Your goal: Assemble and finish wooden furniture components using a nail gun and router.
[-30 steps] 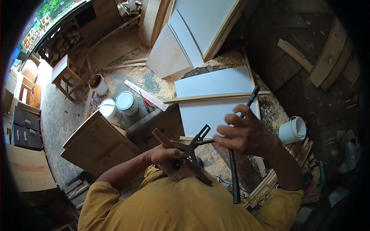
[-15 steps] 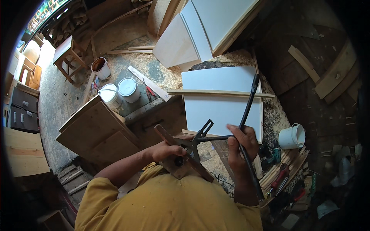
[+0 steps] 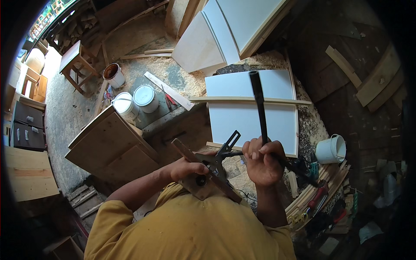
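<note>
Close to my belly, my left hand (image 3: pixel 188 169) is closed around a dark metal bracket (image 3: pixel 229 144) with a slotted arm and a flat wooden bar (image 3: pixel 183 150) against it. The thumb lies on top. My right hand (image 3: pixel 265 164) is wrapped around a long black metal rod (image 3: pixel 258 97) with a thicker socket-like end, now pointing up and away from me. A short black shaft (image 3: pixel 232 154) runs from the bracket to the right hand. Its join with the rod is hidden by the fingers.
Ahead lies a white panel (image 3: pixel 251 123) with a wooden strip (image 3: pixel 203 99) across it. Lidded white buckets (image 3: pixel 145 97) stand ahead-left, near leaning wooden boards (image 3: pixel 110 149). At right are a white bucket (image 3: pixel 329 151), a red-handled tool (image 3: pixel 318 197) and several thin wooden strips (image 3: pixel 299 199).
My right hand has moved slightly left and turned, swinging the rod's far end left and toward the camera. My left hand keeps its hold on the bracket.
</note>
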`<state>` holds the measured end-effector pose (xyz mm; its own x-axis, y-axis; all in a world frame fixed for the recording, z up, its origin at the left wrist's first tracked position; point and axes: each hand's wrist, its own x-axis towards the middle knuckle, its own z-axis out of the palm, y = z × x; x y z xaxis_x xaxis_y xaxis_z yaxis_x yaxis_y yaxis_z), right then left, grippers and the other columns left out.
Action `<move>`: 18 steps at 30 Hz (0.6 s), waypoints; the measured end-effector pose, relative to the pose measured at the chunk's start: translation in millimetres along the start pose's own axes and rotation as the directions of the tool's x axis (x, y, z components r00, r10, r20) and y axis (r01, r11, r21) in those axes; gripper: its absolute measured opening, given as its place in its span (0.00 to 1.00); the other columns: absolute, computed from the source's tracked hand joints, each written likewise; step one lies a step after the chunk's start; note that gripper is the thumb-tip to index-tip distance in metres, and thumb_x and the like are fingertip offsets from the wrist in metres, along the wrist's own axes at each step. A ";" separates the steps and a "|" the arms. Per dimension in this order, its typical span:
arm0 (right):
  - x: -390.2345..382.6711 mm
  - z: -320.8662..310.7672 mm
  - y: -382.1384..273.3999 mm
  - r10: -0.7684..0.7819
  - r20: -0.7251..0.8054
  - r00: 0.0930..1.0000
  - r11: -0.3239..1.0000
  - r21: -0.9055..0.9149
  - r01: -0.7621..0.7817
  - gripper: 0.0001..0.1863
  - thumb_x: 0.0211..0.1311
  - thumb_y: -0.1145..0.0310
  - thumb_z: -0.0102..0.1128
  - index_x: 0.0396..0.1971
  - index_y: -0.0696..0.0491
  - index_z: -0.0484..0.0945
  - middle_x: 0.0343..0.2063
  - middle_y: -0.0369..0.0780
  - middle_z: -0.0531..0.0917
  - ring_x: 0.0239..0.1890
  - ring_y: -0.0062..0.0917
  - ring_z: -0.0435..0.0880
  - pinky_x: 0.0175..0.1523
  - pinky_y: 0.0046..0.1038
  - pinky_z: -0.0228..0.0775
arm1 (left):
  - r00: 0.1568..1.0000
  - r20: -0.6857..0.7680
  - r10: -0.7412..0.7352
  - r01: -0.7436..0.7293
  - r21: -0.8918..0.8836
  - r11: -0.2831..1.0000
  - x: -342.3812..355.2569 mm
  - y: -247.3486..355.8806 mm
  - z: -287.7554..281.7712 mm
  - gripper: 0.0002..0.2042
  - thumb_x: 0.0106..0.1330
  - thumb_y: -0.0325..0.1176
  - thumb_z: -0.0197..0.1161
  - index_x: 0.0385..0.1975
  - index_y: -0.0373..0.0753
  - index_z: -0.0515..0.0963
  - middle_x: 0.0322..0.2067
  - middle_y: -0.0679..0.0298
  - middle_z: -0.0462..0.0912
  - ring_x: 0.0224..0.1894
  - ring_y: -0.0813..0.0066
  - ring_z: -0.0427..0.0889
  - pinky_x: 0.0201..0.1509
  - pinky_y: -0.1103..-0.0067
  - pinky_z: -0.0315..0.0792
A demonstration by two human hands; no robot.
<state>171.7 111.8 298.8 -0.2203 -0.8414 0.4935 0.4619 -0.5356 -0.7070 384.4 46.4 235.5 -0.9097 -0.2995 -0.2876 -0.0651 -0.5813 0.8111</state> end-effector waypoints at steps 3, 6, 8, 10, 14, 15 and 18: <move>3.7 -3.5 2.2 0.013 0.074 0.997 0.990 0.136 -0.023 0.11 0.62 0.66 0.52 0.38 0.59 0.70 0.20 0.38 0.69 0.23 0.23 0.65 0.31 0.29 0.56 | 0.999 -0.015 -0.041 0.041 0.018 0.999 -0.5 1.4 1.7 0.39 0.49 0.37 0.59 0.63 0.27 0.55 0.52 0.55 0.73 0.54 0.71 0.70 0.60 0.77 0.62; 7.6 -1.8 2.2 0.025 0.032 0.999 0.980 0.198 -0.031 0.13 0.60 0.65 0.52 0.38 0.60 0.70 0.14 0.35 0.65 0.18 0.20 0.60 0.26 0.27 0.51 | 1.000 0.003 -0.030 0.030 0.018 0.999 0.3 1.4 2.0 0.39 0.49 0.37 0.59 0.64 0.27 0.55 0.52 0.55 0.73 0.54 0.70 0.69 0.60 0.76 0.61; 11.2 3.0 -2.9 0.134 -0.036 0.990 0.958 0.259 -0.120 0.16 0.58 0.64 0.52 0.39 0.61 0.69 0.11 0.32 0.62 0.13 0.17 0.55 0.23 0.27 0.48 | 1.000 0.016 -0.022 0.022 0.025 0.999 0.4 1.8 2.3 0.40 0.49 0.37 0.59 0.64 0.27 0.55 0.52 0.55 0.73 0.54 0.70 0.69 0.60 0.76 0.61; 10.5 1.2 -4.3 0.170 -0.034 0.985 0.945 0.288 -0.153 0.16 0.59 0.63 0.51 0.38 0.62 0.70 0.10 0.32 0.60 0.12 0.17 0.53 0.22 0.26 0.48 | 0.997 0.044 0.060 -0.061 0.016 0.998 0.3 3.4 3.4 0.35 0.55 0.34 0.56 0.64 0.28 0.54 0.40 0.61 0.78 0.43 0.75 0.74 0.50 0.78 0.69; 12.2 -16.8 -3.3 0.267 0.076 0.961 0.894 0.353 -0.276 0.17 0.60 0.62 0.50 0.34 0.65 0.73 0.08 0.33 0.61 0.10 0.16 0.51 0.21 0.26 0.47 | 0.999 0.006 0.047 -0.047 0.018 0.999 -0.2 2.7 3.4 0.35 0.55 0.34 0.56 0.64 0.28 0.56 0.42 0.61 0.78 0.44 0.75 0.73 0.52 0.78 0.68; 15.5 -20.4 -5.8 0.291 0.124 0.949 0.878 0.359 -0.316 0.19 0.61 0.61 0.50 0.27 0.64 0.76 0.08 0.37 0.66 0.09 0.17 0.54 0.21 0.27 0.49 | 0.998 0.024 0.052 -0.052 0.016 0.998 1.4 -0.7 1.1 0.34 0.55 0.34 0.56 0.63 0.28 0.56 0.42 0.61 0.78 0.45 0.75 0.73 0.52 0.78 0.67; 30.6 -25.2 -5.6 0.237 0.341 0.910 0.869 0.344 -0.355 0.20 0.61 0.59 0.51 0.22 0.63 0.76 0.10 0.42 0.71 0.09 0.21 0.58 0.20 0.29 0.50 | 0.999 0.044 0.022 -0.024 0.032 0.999 1.9 2.3 2.2 0.37 0.52 0.35 0.57 0.63 0.28 0.56 0.47 0.59 0.76 0.49 0.73 0.72 0.55 0.77 0.65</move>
<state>140.7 87.2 305.0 0.2017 -0.8680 0.4538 0.7755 -0.1415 -0.6153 381.6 46.2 238.0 -0.9281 -0.2788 -0.2467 -0.0564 -0.5497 0.8334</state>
